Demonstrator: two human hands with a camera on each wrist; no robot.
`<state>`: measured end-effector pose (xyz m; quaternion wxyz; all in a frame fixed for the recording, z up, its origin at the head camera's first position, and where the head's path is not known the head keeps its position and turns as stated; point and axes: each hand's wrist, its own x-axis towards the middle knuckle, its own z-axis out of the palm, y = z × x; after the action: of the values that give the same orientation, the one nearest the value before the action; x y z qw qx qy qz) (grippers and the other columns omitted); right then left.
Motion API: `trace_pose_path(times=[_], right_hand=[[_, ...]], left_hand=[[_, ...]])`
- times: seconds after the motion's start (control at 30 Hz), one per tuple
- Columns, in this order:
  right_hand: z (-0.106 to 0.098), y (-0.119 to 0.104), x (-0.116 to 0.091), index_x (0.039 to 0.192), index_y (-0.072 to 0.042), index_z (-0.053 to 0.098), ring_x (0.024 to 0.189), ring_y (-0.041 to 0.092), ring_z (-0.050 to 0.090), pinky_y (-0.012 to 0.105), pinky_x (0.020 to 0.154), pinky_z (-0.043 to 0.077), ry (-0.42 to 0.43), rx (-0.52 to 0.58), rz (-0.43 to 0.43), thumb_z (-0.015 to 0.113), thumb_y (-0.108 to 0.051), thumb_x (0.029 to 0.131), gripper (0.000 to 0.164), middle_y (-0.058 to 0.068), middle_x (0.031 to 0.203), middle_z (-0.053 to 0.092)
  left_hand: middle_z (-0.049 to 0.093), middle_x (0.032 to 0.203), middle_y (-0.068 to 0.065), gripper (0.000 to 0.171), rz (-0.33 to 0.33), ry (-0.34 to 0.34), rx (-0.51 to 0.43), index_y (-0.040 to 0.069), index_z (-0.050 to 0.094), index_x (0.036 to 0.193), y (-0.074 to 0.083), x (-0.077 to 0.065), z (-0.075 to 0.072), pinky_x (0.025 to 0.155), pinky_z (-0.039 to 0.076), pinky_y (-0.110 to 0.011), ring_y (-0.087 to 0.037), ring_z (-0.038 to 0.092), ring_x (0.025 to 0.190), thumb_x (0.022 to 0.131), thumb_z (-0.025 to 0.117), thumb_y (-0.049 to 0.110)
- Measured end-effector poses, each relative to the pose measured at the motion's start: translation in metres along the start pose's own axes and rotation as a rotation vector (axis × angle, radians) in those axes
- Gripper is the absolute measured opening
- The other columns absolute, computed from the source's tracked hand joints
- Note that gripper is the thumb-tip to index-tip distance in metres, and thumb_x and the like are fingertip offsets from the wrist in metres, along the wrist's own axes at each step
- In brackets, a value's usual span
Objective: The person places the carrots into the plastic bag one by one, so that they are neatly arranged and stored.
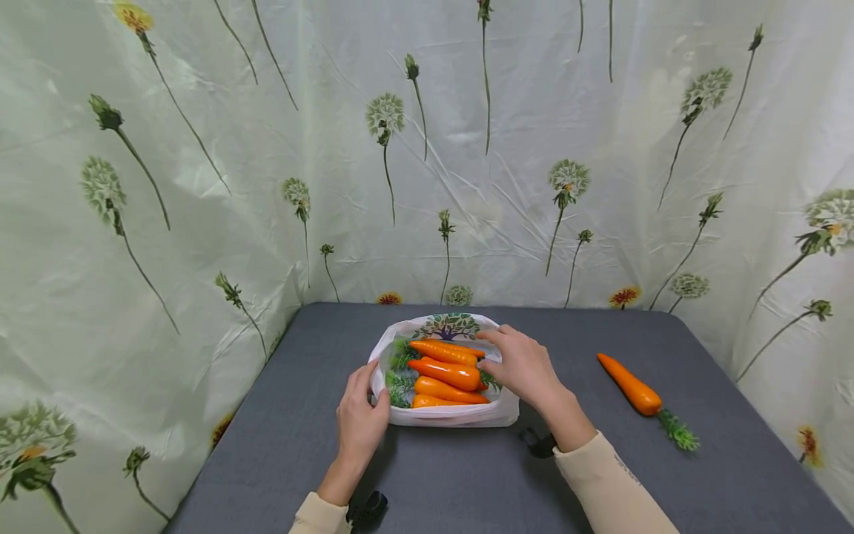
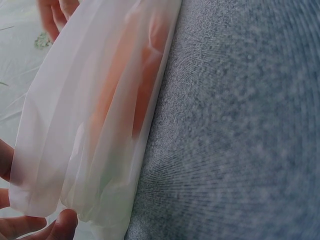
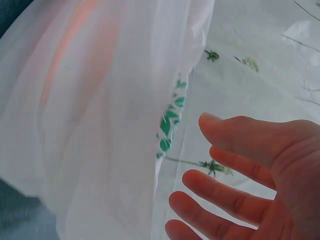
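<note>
A white translucent plastic bag with a printed tree lies with its mouth open toward me in the head view. Several orange carrots with green tops are inside it, the tops mostly toward the left. My left hand holds the bag's left edge, thumb at the front corner and fingers along the rim. In the left wrist view the bag shows carrots through its side. My right hand is at the bag's right end, and in the right wrist view its fingers are spread apart with nothing between them.
A single carrot with a green top lies on the dark grey tabletop, to the right of the bag. Behind and beside the table hangs a pale curtain with dandelion prints.
</note>
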<state>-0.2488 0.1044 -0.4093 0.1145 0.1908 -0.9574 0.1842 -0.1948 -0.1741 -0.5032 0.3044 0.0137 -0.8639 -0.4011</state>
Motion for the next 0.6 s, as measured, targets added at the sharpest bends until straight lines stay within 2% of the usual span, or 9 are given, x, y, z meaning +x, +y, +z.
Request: trace_pose_path(times=[0.07, 0.17, 0.43, 0.6], right_hand=[[-0.004, 0.005, -0.003, 0.129, -0.025, 0.068, 0.07, 0.016, 0.055, 0.032, 0.054, 0.045, 0.006, 0.004, 0.004, 0.083, -0.028, 0.083, 0.049, 0.002, 0.107, 0.064], [-0.009, 0.013, -0.007, 0.132, -0.023, 0.067, 0.069, 0.016, 0.054, 0.032, 0.053, 0.046, 0.021, 0.004, 0.01, 0.083, -0.027, 0.083, 0.052, 0.004, 0.109, 0.064], [-0.019, 0.037, -0.022, 0.135, -0.019, 0.064, 0.085, 0.026, 0.062, 0.045, 0.064, 0.052, 0.069, -0.02, 0.057, 0.083, -0.026, 0.083, 0.056, 0.009, 0.118, 0.064], [-0.022, 0.055, -0.034, 0.137, -0.021, 0.062, 0.083, 0.027, 0.062, 0.044, 0.062, 0.051, 0.085, -0.021, 0.087, 0.081, -0.026, 0.085, 0.056, 0.01, 0.122, 0.063]], left_hand=[[0.058, 0.132, -0.009, 0.052, 0.0, -0.001, 0.0, 0.009, 0.061, 0.138, 0.0, 0.0, 0.0, 0.081, 0.056, -0.043, -0.024, 0.061, 0.092, 0.087, 0.073, 0.006], [0.058, 0.132, -0.009, 0.053, -0.001, -0.002, -0.001, 0.01, 0.06, 0.139, 0.0, 0.0, 0.0, 0.081, 0.056, -0.043, -0.024, 0.061, 0.092, 0.087, 0.073, 0.005], [0.059, 0.132, -0.011, 0.054, 0.029, 0.021, 0.01, 0.008, 0.06, 0.138, 0.001, 0.001, 0.001, 0.078, 0.056, -0.044, -0.024, 0.062, 0.091, 0.086, 0.074, 0.005], [0.058, 0.133, -0.01, 0.054, 0.015, 0.004, 0.005, 0.008, 0.06, 0.139, 0.001, 0.0, 0.001, 0.08, 0.057, -0.043, -0.024, 0.062, 0.092, 0.087, 0.073, 0.005]])
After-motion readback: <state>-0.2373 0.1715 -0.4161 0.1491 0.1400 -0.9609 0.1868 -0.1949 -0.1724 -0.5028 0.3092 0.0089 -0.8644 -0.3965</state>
